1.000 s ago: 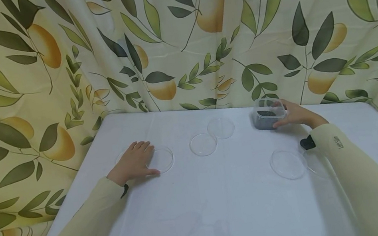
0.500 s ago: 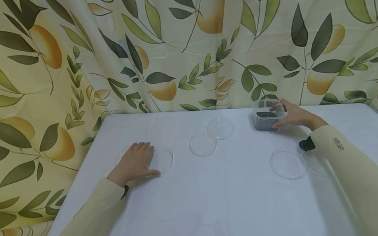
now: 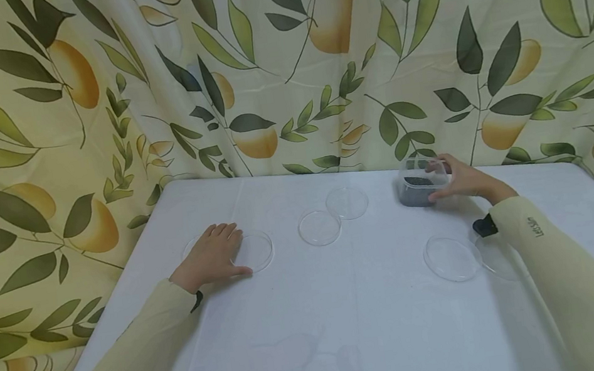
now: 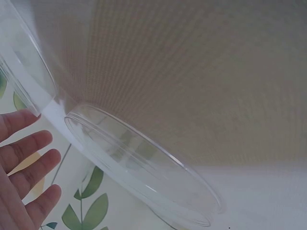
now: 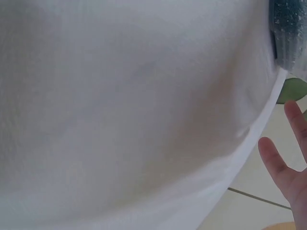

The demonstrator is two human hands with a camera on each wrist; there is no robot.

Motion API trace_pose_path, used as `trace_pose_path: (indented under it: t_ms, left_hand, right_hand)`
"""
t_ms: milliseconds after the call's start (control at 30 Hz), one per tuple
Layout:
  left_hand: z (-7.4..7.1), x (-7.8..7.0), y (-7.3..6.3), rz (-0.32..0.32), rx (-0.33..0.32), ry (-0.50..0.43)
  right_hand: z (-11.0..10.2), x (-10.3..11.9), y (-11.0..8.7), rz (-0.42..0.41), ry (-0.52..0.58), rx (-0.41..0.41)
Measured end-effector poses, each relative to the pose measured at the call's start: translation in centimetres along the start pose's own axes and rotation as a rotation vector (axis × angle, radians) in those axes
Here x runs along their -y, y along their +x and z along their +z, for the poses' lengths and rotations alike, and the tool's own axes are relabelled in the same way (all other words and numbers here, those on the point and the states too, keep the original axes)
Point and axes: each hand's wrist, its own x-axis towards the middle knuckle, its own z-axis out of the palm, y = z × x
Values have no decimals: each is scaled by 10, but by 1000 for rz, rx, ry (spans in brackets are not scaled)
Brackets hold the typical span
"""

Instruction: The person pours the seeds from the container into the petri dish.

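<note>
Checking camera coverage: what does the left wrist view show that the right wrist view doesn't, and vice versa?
Only the left wrist: the left hand and clear, round, plastic-looking dishes.
Only the right wrist: the right hand and a clear, plastic-looking box, dark inside.
Both: a white cloth surface and a cream, leaf-patterned curtain.

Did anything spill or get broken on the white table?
Nothing stands out. The clear round dishes look flat, and the plastic tub stands upright with dark contents inside. I see no spill or crack.
</note>
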Motion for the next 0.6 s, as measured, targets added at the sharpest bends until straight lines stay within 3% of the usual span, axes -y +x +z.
trace_pose_path:
  t_ms: [200,600]
  left_hand:
    - [-1,0,-1,-11,26,-9]
    - [-4,-2,-2,-5,31,-2]
  right_hand:
    - [-1,4,0,-5,-54,3]
    - [2,2,0,8,6,2]
